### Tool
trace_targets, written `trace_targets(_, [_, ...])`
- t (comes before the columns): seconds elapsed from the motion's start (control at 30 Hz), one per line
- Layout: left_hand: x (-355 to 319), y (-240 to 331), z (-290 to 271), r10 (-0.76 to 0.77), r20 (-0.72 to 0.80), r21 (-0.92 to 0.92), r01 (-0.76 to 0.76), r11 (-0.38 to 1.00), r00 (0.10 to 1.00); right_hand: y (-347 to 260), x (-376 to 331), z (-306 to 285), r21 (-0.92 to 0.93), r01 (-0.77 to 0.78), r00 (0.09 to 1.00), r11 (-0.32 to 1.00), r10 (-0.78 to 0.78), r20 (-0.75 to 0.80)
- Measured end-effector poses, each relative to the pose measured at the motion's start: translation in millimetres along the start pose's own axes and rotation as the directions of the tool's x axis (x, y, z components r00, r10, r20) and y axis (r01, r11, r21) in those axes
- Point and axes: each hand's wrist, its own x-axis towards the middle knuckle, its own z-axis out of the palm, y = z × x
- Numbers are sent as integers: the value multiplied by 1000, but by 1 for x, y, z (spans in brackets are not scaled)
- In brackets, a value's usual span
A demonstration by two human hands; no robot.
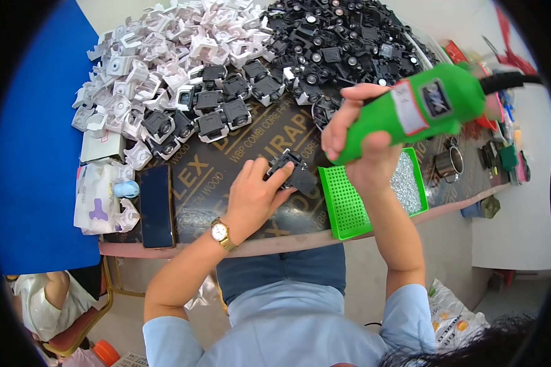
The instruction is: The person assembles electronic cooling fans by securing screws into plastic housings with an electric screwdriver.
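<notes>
Left hand (255, 192) pinched a boxy black plastic part (301, 178) between thumb and fingers; part sat at the fingertips, jutting out to their right, on the dark, smooth, printed surface (196, 186). Right hand (370, 144) was wrapped around a chunky green corded electric screwdriver (425, 101), held up over a green plastic tray (347, 205), perforated at left, shiny metal bits (407, 186) at right. Angular white plastic housings (165, 46) lay heaped beyond

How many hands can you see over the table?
2: the left hand holds a black part; the right hand grips a green tool. I see no others over the table.
</notes>
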Motion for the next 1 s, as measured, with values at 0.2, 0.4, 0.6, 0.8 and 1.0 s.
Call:
trace_targets(0.2, [1,0,-2,-3,-11,13,3,1000,1000,21,6,9,-50,-6,1000,999,7,21])
trace_targets(0.4, [3,-2,-3,6,-18,26,-5,1000,1000,23,8,11,-74,-31,997,997,36,68])
trace_targets(0.6, [1,-1,-1,8,-16,53,-7,999,1000,36,0,15,28,-158,984,987,155,83])
trace_targets(0.8, [-1,2,-1,-1,-18,70,2,998,1000,40,-3,16,-26,-147,989,989,148,29])
trace_targets(1.0, [-5,5,-1,-18,-16,92,19,996,1000,38,-2,18,-44,-171,985,984,170,-30])
